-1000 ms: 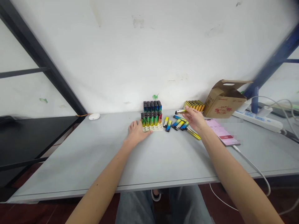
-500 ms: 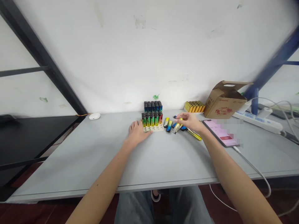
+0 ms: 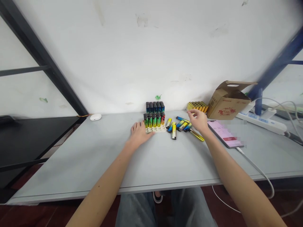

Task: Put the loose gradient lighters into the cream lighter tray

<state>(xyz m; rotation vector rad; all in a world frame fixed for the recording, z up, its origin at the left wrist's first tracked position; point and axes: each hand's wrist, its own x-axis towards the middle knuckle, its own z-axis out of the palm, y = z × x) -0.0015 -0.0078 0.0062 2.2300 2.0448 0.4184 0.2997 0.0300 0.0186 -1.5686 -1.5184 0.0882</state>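
Left hand (image 3: 139, 134) is braced at the white perforated plastic tray (image 3: 160, 130) of upright multicoloured lighters (image 3: 154, 122), thumb spread from fingers. Right hand (image 3: 199, 120) is poised above loose, glossy yellow-and-blue lighters (image 3: 174, 132), fingertips nearly together; whether anything is pinched cannot be told.

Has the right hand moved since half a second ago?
Yes. Judged against the cardboard box, the right hand has shifted rightward and back toward the wall; its fingertips are now closer to the box.
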